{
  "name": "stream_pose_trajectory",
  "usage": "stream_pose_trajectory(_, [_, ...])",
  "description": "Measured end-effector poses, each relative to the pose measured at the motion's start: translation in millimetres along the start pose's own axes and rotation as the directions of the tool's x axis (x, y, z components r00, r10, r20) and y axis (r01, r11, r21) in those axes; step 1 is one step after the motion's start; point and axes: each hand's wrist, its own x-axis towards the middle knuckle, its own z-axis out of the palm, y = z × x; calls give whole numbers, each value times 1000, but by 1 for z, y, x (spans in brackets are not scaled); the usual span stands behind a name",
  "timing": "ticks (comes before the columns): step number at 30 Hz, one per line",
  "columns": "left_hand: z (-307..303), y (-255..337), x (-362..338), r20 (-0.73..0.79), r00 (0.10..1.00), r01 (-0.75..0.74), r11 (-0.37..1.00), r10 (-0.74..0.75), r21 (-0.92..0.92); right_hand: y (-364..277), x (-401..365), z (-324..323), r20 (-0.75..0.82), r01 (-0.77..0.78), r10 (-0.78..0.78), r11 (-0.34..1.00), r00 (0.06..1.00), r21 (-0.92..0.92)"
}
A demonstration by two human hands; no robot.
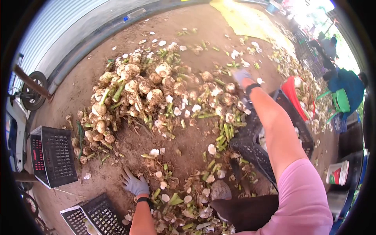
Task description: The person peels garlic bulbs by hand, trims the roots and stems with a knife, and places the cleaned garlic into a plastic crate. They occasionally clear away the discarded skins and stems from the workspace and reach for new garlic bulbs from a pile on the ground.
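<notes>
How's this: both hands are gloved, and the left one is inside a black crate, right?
Not quite: the head view shows the left hand over the dirt floor, outside the black crates. Both it and the right hand are gloved.

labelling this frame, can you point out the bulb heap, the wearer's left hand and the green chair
Bulb heap (131, 86): head view, on a bulb near its middle
Left hand (136, 185): head view, on the glove's back
Green chair (342, 100): head view, on its broad panel
</notes>
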Motion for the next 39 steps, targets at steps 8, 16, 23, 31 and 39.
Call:
stream_pose_trajectory(8, [-2, 3, 2, 24, 999, 29, 999, -29, 22, -2, -10, 29, 400, -249, 92, 899, 912, 359])
stream_pose_trajectory(16, [-4, 7, -1, 9, 1000, 20, 999, -20, 29, -86, -65, 56, 563, 506, -390, 860, 728, -58])
stream_pose_trajectory(23, [4, 1, -1, -17, 1000, 14, 999, -13, 40, -274, -190, 41, 517, 215, -638, 724, 571, 655])
stream_pose_trajectory(31, [-1, 2, -1, -21, 1000, -9, 1000, 9, -3, -161, -33, -27, -132, 116, -84, 958, 988, 261])
stream_pose_trajectory(39, [-13, 7, -1, 19, 1000, 1, 1000, -2, 8, -186, -2, 42, 343, 55, -319, 798, 884, 600])
